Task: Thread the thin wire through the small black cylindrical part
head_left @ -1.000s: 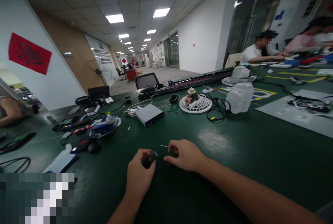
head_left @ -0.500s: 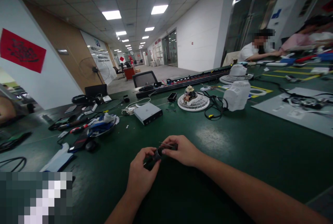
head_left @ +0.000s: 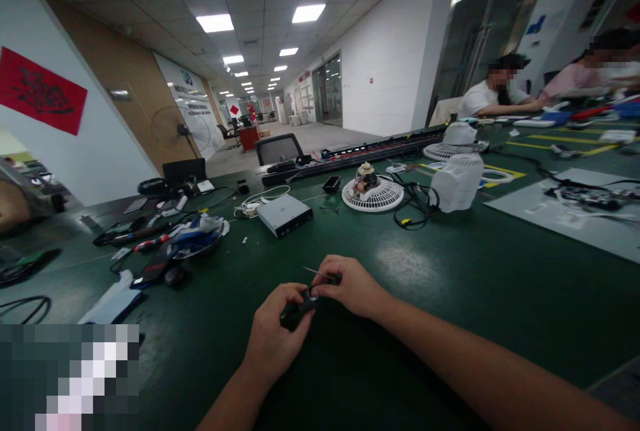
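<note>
Holding a black object over the surface, my left grip wraps it, long axis slanting up-right toward my right grip, which pinches a thin rod pointing left; wall sign lettering is too small to read.

No readable text.
Marks on the red poster near half past nine and lettering on the wall sign at ten o'clock are illegible.

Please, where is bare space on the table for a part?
The green table is bare between the right hand, white grille and grey board. Another patch separates the silver box from the left hand. Crowded: left side, around the blue bundle.
</note>
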{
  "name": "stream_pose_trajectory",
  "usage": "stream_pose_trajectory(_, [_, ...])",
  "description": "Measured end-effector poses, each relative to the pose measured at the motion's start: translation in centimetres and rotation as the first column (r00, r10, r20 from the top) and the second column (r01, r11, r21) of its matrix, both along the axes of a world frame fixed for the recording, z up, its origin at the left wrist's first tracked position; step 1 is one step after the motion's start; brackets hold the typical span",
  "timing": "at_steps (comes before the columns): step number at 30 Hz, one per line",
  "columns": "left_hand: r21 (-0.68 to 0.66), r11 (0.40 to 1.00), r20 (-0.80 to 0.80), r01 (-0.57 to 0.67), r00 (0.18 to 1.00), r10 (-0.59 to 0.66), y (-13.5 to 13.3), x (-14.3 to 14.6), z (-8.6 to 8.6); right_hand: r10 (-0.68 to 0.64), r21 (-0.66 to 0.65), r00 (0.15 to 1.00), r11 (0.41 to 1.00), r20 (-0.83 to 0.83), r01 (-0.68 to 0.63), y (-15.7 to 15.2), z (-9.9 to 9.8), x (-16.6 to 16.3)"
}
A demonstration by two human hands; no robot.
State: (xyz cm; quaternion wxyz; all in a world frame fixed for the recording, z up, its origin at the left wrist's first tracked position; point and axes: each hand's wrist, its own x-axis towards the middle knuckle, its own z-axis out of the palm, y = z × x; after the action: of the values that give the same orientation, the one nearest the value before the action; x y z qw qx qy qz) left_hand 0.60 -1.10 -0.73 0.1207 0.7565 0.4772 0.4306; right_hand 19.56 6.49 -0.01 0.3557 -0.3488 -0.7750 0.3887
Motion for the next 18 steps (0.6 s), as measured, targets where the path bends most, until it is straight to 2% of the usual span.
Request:
stream_pose_trajectory(5, [0.008, 1.0, 0.014, 0.021, 1.0, -0.021, 0.05, -0.02, -0.27, -0.007, -0.073, 0.999, 0.997, 0.038, 0.009, -0.22, 0.24, -0.03])
stream_pose_trajectory(10, [0.026, 0.999, 0.016, 0.028, 0.999, -0.028, -0.01, -0.06, -0.33, 0.139, 0.032, 0.99, 0.99, -0.006, -0.138, 0.07, 0.43, 0.25])
stream_pose_trajectory(13, [0.045, 0.998, -0.003, 0.043, 0.999, -0.043, 0.01, -0.25, -0.48, 0.192, 0.051, 0.98, 0.981, -0.043, -0.19, 0.32, 0.26, 0.42])
stream_pose_trajectory(15, [0.044, 0.997, -0.028, 0.064, 0.998, -0.062, 0.08, -0.41, -0.62, 0.174, 0.06, 0.984, 0.983, -0.026, -0.172, 0.41, 0.07, 0.44])
stream_pose_trajectory(18, [0.043, 0.997, -0.036, 0.059, 0.998, -0.058, 0.16, -0.57, -0.74, 0.077, 0.026, 0.996, 0.997, 0.045, -0.078, 0.41, -0.14, 0.32])
